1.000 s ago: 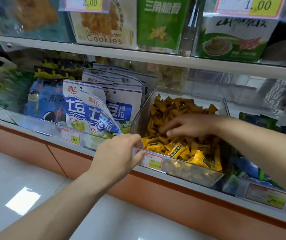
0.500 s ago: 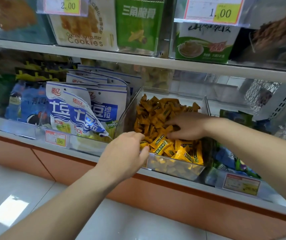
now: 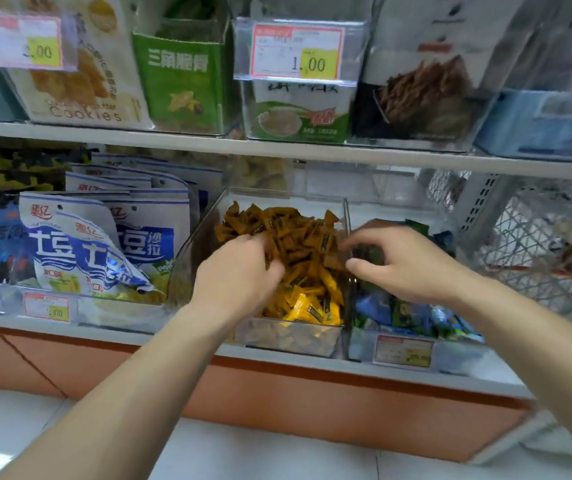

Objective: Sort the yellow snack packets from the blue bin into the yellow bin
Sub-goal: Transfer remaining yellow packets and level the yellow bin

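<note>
Forearms are reaching in from the lower left and lower right of the frame, above pale floor tiles and the orange base of the shelving.

On the lower shelf, at centre, the yellow bin (image 3: pixel 288 336), a clear-walled tray, is holding a heap of yellow snack packets (image 3: pixel 308 244). The left hand (image 3: pixel 239 271) is pressing down into the left side of that heap with its fingertips buried among the packets. Whether it is gripping any cannot be told.

Just right of the clear divider (image 3: pixel 348 230), the right hand (image 3: pixel 405 265) is hovering over the blue bin (image 3: pixel 457 355), which is carrying blue and green packets (image 3: pixel 412 315). Its fingers are curving downward with thumb and forefinger apart. Whether it is holding anything cannot be told.

At centre left, white-and-blue bags (image 3: pixel 80 244) are leaning in the neighbouring tray. At far right, wire mesh (image 3: pixel 537 244) is showing.

On the upper shelf, a cookie bag (image 3: pixel 80 81) and a green box (image 3: pixel 187 74) are standing beside a price tag (image 3: pixel 298 51) reading 1.00.
</note>
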Action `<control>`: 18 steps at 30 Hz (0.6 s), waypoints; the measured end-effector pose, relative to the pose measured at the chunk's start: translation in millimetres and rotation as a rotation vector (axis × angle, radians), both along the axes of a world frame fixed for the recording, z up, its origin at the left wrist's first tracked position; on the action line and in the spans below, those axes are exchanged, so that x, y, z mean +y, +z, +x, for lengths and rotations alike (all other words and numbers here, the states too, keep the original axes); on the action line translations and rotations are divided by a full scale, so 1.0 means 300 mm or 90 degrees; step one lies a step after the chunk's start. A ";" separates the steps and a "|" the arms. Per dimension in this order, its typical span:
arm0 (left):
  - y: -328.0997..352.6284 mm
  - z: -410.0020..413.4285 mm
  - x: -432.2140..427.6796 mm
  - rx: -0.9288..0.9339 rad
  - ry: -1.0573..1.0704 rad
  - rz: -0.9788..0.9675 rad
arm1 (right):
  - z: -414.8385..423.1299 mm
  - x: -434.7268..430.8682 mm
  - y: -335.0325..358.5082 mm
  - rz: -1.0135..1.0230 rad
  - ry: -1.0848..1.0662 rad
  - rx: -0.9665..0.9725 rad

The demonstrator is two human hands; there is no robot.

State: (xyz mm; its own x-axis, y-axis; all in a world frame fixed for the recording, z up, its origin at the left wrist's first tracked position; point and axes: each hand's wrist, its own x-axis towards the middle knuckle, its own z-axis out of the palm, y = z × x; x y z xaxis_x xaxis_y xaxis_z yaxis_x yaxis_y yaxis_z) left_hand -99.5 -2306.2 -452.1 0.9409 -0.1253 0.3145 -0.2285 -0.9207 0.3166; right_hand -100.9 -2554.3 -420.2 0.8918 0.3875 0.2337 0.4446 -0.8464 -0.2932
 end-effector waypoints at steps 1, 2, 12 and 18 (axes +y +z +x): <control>0.017 -0.017 -0.039 -0.022 -0.029 -0.029 | -0.024 -0.055 -0.002 0.034 -0.027 0.009; 0.030 -0.040 -0.092 -0.033 -0.068 -0.047 | -0.054 -0.119 -0.006 0.077 -0.058 0.021; 0.005 -0.105 -0.380 0.073 -0.030 -0.015 | -0.200 -0.321 -0.122 0.127 -0.069 0.050; -0.019 -0.072 -0.386 0.003 -0.036 -0.045 | -0.123 -0.251 -0.150 -0.065 0.082 0.056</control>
State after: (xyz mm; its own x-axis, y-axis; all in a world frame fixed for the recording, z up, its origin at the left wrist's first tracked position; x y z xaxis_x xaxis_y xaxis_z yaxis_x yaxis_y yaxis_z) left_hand -121.1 -2422.0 -457.9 0.9342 -0.1563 0.3207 -0.2783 -0.8816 0.3813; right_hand -137.8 -2629.5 -465.3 0.8485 0.5175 0.1109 0.5277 -0.8113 -0.2519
